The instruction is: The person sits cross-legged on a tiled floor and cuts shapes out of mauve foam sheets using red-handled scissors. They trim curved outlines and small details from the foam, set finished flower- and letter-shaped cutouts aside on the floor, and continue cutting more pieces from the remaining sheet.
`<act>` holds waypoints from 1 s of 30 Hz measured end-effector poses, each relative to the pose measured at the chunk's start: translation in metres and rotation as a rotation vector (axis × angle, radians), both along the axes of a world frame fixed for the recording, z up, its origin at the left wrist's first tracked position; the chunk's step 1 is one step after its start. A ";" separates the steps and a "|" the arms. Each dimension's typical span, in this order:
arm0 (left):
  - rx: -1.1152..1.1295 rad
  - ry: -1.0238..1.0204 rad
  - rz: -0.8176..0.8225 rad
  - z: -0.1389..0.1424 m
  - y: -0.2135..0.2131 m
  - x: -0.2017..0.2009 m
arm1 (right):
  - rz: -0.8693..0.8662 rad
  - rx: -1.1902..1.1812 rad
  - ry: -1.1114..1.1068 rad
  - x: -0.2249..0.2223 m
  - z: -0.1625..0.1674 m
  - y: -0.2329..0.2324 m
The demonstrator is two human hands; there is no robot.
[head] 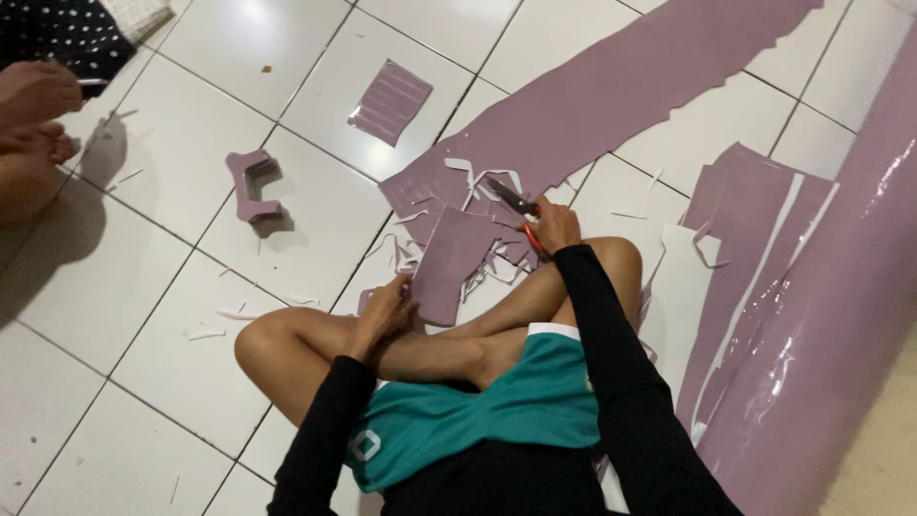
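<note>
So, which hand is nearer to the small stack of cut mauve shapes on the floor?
Left. The left hand is below and to the right of the stack, holding a mauve piece. The right hand with scissors is farther right.

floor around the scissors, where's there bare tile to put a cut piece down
Free: white tile between the left knee and the small mauve shape, and the tile left of the striped mauve stack. Crowded: around the scissors in the right hand, where offcuts and trimmings lie, held by the left hand, and toward the glossy mauve roll.
</note>
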State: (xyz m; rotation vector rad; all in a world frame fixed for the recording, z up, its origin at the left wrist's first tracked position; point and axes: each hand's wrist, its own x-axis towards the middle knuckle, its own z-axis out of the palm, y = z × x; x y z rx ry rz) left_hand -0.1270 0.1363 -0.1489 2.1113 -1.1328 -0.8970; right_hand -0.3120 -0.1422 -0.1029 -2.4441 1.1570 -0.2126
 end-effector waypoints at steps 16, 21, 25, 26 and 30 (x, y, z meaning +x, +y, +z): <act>-0.057 -0.460 0.014 0.022 -0.083 0.014 | -0.272 0.752 -0.963 -0.005 -0.005 0.026; -0.289 -0.256 0.146 0.019 -0.067 0.008 | -0.027 0.606 -0.663 0.026 0.003 0.039; -0.314 0.438 0.335 0.027 -0.056 0.010 | 0.130 0.497 -0.608 0.061 0.007 0.061; -0.309 0.507 0.360 0.029 -0.055 0.009 | 0.184 0.428 -0.609 0.066 0.007 0.066; -0.433 0.698 0.398 0.030 -0.050 0.006 | 0.095 0.502 -0.629 0.073 0.002 0.081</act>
